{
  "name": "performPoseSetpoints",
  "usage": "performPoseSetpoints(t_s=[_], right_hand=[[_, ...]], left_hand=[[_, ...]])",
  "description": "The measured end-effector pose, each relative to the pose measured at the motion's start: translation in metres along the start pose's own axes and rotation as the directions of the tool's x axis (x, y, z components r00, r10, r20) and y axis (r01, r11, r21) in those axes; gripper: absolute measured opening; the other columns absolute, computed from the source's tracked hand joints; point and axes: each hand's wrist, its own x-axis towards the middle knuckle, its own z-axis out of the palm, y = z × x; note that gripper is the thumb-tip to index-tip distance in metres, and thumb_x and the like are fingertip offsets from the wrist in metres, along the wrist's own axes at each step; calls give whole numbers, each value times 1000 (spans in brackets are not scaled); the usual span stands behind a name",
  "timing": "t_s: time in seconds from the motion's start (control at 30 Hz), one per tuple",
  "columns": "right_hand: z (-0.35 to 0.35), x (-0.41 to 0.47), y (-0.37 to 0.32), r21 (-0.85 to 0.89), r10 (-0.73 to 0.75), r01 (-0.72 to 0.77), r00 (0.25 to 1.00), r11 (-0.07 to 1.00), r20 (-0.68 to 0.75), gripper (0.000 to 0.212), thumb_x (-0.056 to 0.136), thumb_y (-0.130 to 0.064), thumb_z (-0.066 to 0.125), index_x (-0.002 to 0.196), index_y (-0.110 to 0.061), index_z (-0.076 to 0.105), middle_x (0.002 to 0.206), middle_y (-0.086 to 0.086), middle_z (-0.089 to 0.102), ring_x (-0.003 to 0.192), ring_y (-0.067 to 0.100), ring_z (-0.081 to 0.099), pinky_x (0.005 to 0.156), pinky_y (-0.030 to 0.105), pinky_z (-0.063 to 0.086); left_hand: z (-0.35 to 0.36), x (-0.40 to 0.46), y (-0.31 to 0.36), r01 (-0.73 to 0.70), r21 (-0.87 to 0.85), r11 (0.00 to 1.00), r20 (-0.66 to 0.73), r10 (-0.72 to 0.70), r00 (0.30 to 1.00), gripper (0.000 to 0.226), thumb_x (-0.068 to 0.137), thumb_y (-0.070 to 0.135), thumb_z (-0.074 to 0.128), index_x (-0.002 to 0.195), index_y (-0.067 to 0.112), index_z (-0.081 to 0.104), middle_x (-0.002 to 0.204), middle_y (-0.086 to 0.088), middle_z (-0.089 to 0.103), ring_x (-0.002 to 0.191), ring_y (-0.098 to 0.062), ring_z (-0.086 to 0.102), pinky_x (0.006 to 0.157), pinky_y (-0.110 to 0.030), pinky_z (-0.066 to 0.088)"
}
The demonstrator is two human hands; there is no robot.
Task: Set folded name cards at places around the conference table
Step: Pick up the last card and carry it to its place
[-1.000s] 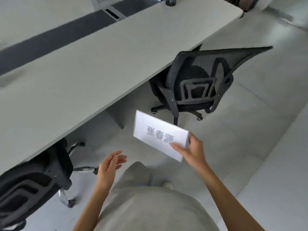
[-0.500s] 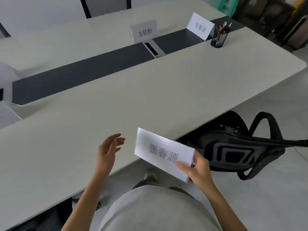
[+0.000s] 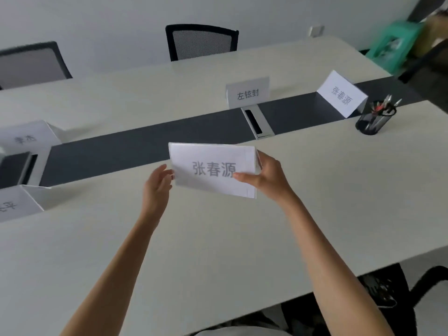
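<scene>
A folded white name card (image 3: 213, 169) with grey printed characters is held above the near half of the pale conference table (image 3: 218, 238), just in front of its dark centre strip (image 3: 121, 146). My right hand (image 3: 266, 177) grips the card's right end, thumb across the front. My left hand (image 3: 157, 185) touches the card's left edge with its fingertips. Other folded name cards stand on the table: one at the far middle (image 3: 247, 92), one at the far right (image 3: 341, 94), and two at the left (image 3: 26, 137) (image 3: 14, 204).
A black mesh pen cup (image 3: 374, 118) stands at the right by the centre strip. A metal cable hatch (image 3: 257, 122) sits in the strip. Two black chairs (image 3: 201, 41) (image 3: 31, 64) are at the far side, another chair (image 3: 392, 301) is tucked in near me. A green stool (image 3: 392, 48) is at the back right.
My view has lifted from the floor and chair to the table. Both hands have reached forward over the table with the card, and my left hand has come up to the card's left edge.
</scene>
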Motion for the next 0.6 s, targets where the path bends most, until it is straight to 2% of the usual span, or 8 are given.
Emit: performPoseSetpoints(t_s=[0.07,0.13,0.23,0.33,0.4,0.47,0.6], right_hand=[[-21,39,10,7,8,-8,998,1000,70,39,62,-30,75,99,-29,63,96,-12,70,91,0,64,76,13,50],[-41,67,27,-14,39,-37,992,999,117,36,65,-29,77,96,-37,61,97,-18,68,93,-4,63,79,14,50],[-72,99,64,-26,110,-108,984,994,137,37,68,-24,79,96,-39,59,97,-21,66,91,-9,61,80,16,46],[-99,117,113,-58,209,-204,972,977,108,43,67,-24,80,103,-30,58,104,-11,66,100,6,61,88,26,46],[-112,124,141,-90,260,-253,963,963,77,45,66,-23,80,104,-24,56,105,-5,65,101,14,59,86,27,46],[-124,130,162,-119,296,-289,954,950,47,46,67,-19,79,106,-21,55,103,-3,62,98,16,57,77,22,43],[-144,138,193,-167,340,-339,940,926,-21,51,69,-13,78,112,-14,52,101,0,59,93,16,54,62,2,39]], left_hand=[[21,24,10,12,-5,1000,-15,-12,1000,36,90,8,40,124,7,49,105,-8,60,100,-25,57,91,-41,45],[45,41,16,6,35,999,24,-7,1000,34,87,6,39,113,15,59,99,-7,63,93,-24,57,88,-41,46],[88,64,15,41,44,998,66,-44,997,34,87,5,41,105,26,60,96,-4,64,91,-22,58,87,-39,47],[133,84,1,114,59,992,98,-120,988,31,87,8,43,113,15,58,102,-3,63,100,-23,59,91,-38,48],[159,94,-8,158,72,985,131,-167,977,34,87,9,44,119,11,54,110,-5,62,106,-23,58,93,-37,47],[182,98,-15,192,78,978,180,-203,963,36,86,8,45,121,11,53,116,-7,62,108,-22,57,94,-35,47],[216,103,-25,215,72,974,251,-227,941,40,80,7,45,119,12,55,119,-7,63,110,-21,57,97,-37,45]])
